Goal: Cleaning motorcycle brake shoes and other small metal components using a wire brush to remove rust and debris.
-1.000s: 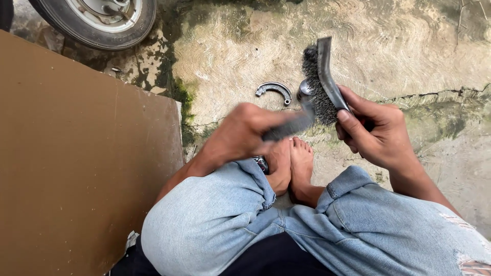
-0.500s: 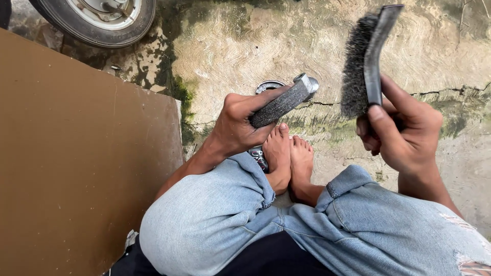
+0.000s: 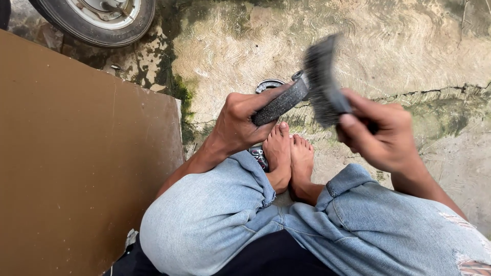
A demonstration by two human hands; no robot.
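1. Since half a second ago the right hand (image 3: 381, 135) is bringing the wire brush (image 3: 323, 76) back down from its raised spot, so the bristles are now meeting the far end of the metal part (image 3: 281, 102); the brush is blurring with motion.
2. Left hand (image 3: 238, 125) is keeping the part up above the bare feet (image 3: 289, 158), its grip closing round the near end, thumb lying along the top.
3. Right grip is pinching the brush handle between thumb and fingers.
4. Judging by its look, the part is handling as stiff, fairly heavy and rough enough not to slip; the near end is the sound place to hold, leaving the far end free.
5. It is showing as a dark grey, gritty bar with a rounded metal fitting at the tip.
6. Behind it a curved metal piece (image 3: 268, 84) is lying on the concrete floor (image 3: 409, 51).
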